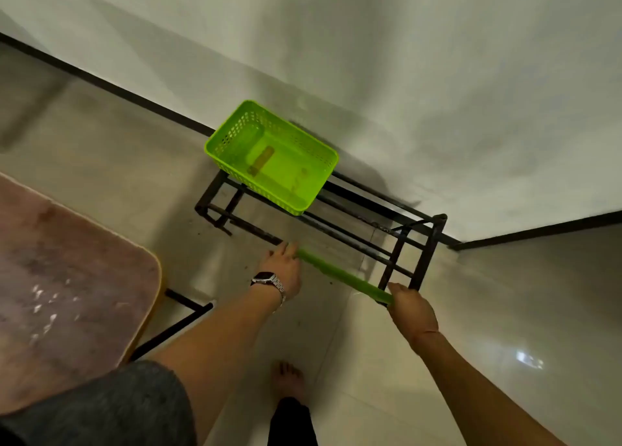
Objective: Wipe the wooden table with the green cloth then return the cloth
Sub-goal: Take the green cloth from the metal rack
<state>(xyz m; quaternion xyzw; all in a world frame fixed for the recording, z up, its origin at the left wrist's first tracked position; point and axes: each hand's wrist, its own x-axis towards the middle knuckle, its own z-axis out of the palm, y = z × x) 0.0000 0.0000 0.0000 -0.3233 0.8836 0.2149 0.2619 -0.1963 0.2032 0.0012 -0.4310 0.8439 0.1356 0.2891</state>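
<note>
The green cloth [343, 277] is stretched into a narrow strip between my two hands, held in the air in front of a dark metal rack. My left hand [284, 270], with a watch on the wrist, grips its far left end. My right hand [409, 306] is closed on its near right end. The wooden table [67, 287] lies at the lower left, its top worn and speckled with white flecks. A bright green plastic basket [323, 158] sits on the rack's left end, beyond the cloth.
The dark metal rack [404, 243] stands against the white wall in a corner. Pale floor tiles lie under my arms, and my bare foot [289, 378] is on them. A black table leg [175, 328] runs along the floor beside the table.
</note>
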